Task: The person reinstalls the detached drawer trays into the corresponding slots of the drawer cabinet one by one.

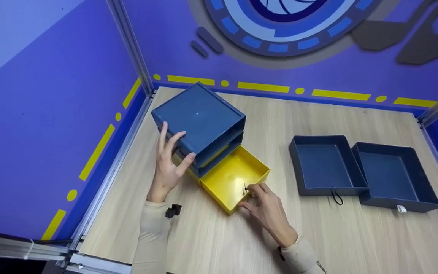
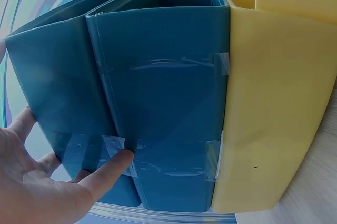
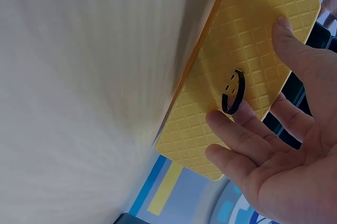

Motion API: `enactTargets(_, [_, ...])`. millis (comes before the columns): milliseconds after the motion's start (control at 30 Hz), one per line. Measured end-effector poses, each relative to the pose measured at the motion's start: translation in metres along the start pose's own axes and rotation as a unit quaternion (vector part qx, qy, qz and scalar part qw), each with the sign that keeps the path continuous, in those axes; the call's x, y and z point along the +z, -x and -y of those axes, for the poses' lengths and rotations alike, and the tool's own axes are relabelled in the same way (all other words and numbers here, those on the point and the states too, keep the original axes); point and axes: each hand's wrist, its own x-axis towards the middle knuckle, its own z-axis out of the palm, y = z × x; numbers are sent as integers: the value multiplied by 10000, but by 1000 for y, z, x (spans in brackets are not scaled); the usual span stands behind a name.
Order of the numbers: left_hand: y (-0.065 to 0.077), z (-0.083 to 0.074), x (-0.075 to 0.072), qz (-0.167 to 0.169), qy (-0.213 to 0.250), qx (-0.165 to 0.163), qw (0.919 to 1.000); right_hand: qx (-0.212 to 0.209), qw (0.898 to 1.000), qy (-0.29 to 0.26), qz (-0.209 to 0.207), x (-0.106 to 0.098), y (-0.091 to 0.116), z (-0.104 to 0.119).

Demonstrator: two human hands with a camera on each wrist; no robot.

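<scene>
A stacked drawer unit [image 1: 200, 114] stands askew at the left of the table, with two dark blue tiers above a yellow one. Its yellow drawer [image 1: 228, 179] juts out toward the front right. My left hand [image 1: 169, 160] rests with spread fingers on the unit's top edge and near side. In the left wrist view, clear tape crosses the blue casings [image 2: 163, 103]. My right hand [image 1: 268, 209] touches the drawer's front, thumb laid against the patterned yellow face [image 3: 258, 39]. One fingertip lies right behind the black loop handle [image 3: 240, 95].
Two dark blue drawers lie side by side at the right: one with a black loop [image 1: 337, 197], the other with a white tab [image 1: 401, 208]. A purple wall [image 1: 264, 72] backs the table, and a metal frame rail [image 1: 108, 171] edges its left side.
</scene>
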Motion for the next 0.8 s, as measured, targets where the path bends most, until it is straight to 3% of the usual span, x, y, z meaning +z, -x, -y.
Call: enactTargets(800, [1, 0, 0, 4, -95, -11, 10000, -40, 9998, 108, 183, 18, -27, 10])
